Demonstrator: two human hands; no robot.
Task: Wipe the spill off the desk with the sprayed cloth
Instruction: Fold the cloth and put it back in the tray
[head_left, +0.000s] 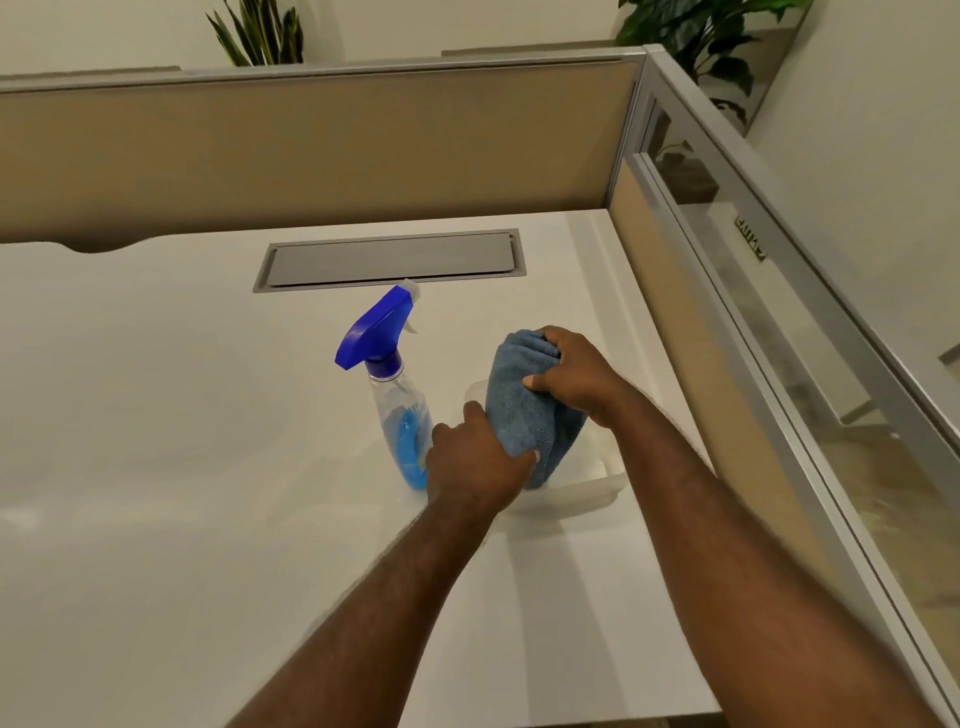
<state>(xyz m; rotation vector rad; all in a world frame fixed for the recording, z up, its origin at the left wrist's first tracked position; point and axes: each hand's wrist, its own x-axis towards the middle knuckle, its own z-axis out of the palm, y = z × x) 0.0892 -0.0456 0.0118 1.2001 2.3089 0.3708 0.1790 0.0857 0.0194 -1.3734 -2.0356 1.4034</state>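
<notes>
Blue cloth (524, 410) is being gripped bunched, above the desk (156, 467): right hand (571, 376) closed on its top, left hand (475, 460) closed on its lower end. Spray bottle (397, 410), just left of the left hand, is being risked; likely a knock tips it. Bottle is holding little blue liquid. Clear container (587, 486) under the hands: contents cannot be told. Spill is not being made out.

A: Where are the hands?
B: Both forearms reach forward, bare. The left hand (475, 460) is nearer, fingers curled closed; the right hand (569, 376) beyond it, fingers (545, 338) clenched too.
</notes>
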